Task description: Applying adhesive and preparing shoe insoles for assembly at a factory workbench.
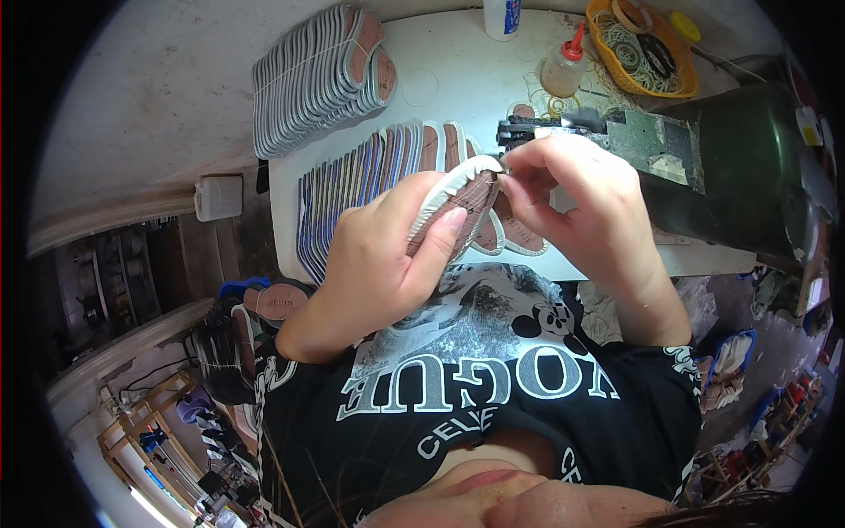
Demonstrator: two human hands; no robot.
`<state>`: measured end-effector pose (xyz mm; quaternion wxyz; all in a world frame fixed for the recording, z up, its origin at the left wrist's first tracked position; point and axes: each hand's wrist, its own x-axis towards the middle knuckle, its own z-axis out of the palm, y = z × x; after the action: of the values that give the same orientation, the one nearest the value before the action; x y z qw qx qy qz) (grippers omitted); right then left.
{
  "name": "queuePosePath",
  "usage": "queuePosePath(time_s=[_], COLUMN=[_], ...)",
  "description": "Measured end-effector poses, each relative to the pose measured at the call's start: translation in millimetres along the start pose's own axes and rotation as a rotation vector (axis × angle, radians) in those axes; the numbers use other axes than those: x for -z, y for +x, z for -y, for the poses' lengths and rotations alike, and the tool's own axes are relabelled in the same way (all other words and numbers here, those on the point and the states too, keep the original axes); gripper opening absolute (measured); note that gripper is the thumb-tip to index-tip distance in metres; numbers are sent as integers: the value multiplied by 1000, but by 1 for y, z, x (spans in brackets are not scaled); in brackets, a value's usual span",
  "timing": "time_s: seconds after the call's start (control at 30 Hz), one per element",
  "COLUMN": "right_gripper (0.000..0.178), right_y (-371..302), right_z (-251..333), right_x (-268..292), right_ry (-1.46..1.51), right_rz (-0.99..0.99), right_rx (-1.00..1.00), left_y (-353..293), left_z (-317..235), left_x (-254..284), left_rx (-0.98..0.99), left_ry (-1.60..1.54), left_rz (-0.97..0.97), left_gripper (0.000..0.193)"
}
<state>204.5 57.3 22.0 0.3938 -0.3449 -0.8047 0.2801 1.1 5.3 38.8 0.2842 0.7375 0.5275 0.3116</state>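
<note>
My left hand (387, 233) grips an insole (453, 216) with a brown, patterned face and a white, puckered rim. Its thumb presses on the brown face, while the other fingers are hidden behind. At the insole's upper tip, my right hand (576, 180) has thumb and forefinger pinched together. A small dark bit shows between those fingertips, too small to name. Just beyond the insole, further pieces with white rims (510, 233) lie on the white table. A long row of similar insoles (361, 180) stands on edge to the left of them.
A tied stack of insoles (321, 75) sits at the far left of the table (431, 48). A dark green machine (731, 167) occupies the right side. Behind it are a red-capped bottle (563, 69), a white bottle (502, 19) and a yellow basket (673, 84) holding bands and rolls.
</note>
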Motion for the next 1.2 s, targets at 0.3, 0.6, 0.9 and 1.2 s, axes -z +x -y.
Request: queuePosePath(time_s=[0.3,0.6,0.9,1.2], right_gripper=[12,12,27,26], right_y=[16,17,5,1], right_z=[17,11,-29,-16], right_x=[7,3,-5,-8], right_ry=[-447,125,1139,1035], right_rz=[298,148,444,430], right_rx=[174,-126,-578,-511], left_y=[-2,-1,-4,-7], left_z=[-6,4,4,2], left_x=[-3,11,15,16], left_rx=[-49,69,61,99], left_ry=[86,-220,-466,-472], left_rz=[-46,7,113,116], left_gripper=[20,21,22,22])
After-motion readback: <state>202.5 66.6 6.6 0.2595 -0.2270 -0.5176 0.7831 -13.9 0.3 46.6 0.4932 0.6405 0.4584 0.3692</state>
